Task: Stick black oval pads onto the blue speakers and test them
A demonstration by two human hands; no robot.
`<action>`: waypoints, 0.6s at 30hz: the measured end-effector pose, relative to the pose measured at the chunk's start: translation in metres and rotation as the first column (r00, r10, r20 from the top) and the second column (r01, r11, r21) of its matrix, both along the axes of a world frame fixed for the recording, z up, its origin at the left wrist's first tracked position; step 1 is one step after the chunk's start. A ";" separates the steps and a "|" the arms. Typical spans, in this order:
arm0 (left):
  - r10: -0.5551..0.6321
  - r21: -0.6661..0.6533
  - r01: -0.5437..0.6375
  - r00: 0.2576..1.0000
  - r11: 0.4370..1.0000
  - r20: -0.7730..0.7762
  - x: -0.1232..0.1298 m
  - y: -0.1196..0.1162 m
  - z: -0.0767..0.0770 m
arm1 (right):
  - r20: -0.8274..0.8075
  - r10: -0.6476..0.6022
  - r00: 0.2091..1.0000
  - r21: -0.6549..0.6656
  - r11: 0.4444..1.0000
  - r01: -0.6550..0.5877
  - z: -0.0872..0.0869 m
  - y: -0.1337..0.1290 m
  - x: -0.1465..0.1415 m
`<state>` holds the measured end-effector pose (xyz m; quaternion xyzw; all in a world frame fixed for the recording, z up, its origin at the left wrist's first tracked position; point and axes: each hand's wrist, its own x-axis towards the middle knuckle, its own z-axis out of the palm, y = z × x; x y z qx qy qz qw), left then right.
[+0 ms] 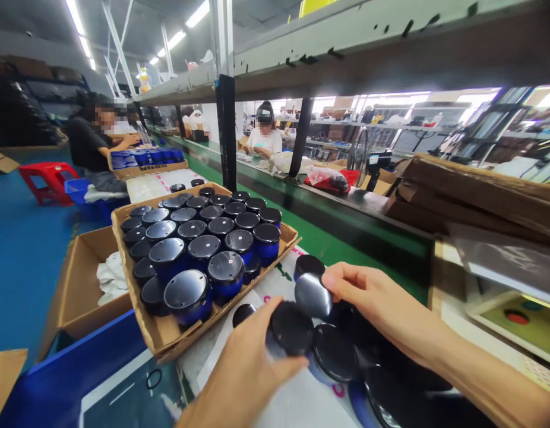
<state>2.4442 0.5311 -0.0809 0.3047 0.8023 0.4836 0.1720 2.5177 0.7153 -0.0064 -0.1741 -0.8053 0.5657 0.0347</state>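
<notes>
My left hand [252, 356] is closed around a black-topped round unit [291, 328], thumb and fingers on its sides. Just beyond it, my right hand [364, 291] pinches a glossy black disc [313, 295] by its edge. The disc is tilted and catches the light; it partly overlaps the held unit from this view. More blue units with black tops [335, 353] stand on the bench close to both hands, some blurred and partly hidden by my right forearm.
A cardboard tray [221, 303] full of blue, black-topped units sits left of my hands. A cardboard box [85, 285] with white material is beside it. A green conveyor [332, 238] runs behind, under a shelf. Two people [90, 139] sit farther off, near a red stool [47, 178].
</notes>
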 end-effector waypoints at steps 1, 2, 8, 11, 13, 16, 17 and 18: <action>0.052 -0.032 -0.051 0.997 0.998 0.050 0.010 -0.012 -0.004 | 0.044 0.032 0.999 -0.062 0.998 -0.029 -0.003 -0.006 0.002; 0.102 -0.061 -0.096 0.990 0.994 0.101 0.020 -0.022 -0.008 | 0.078 0.072 0.994 -0.107 0.992 -0.063 -0.007 -0.013 0.003; 0.252 -0.076 -0.241 0.939 0.968 0.233 0.045 -0.037 -0.028 | 0.118 0.257 0.959 -0.077 0.965 -0.249 -0.037 -0.044 -0.014; 0.240 -0.024 -0.240 0.949 0.970 0.203 0.044 -0.035 -0.030 | 0.138 0.286 0.948 -0.078 0.958 -0.278 -0.043 -0.043 -0.019; 0.226 0.000 -0.230 0.957 0.973 0.184 0.044 -0.035 -0.031 | 0.140 0.296 0.945 -0.094 0.954 -0.285 -0.043 -0.041 -0.018; 0.211 0.006 -0.215 0.965 0.977 0.156 0.045 -0.037 -0.031 | 0.123 0.318 0.940 -0.112 0.946 -0.305 -0.041 -0.041 -0.016; 0.207 0.003 -0.210 0.967 0.978 0.152 0.045 -0.038 -0.031 | 0.118 0.323 0.939 -0.107 0.944 -0.311 -0.041 -0.041 -0.016; 0.205 -0.001 -0.208 0.967 0.978 0.149 0.045 -0.038 -0.031 | 0.112 0.327 0.938 -0.096 0.943 -0.317 -0.042 -0.042 -0.015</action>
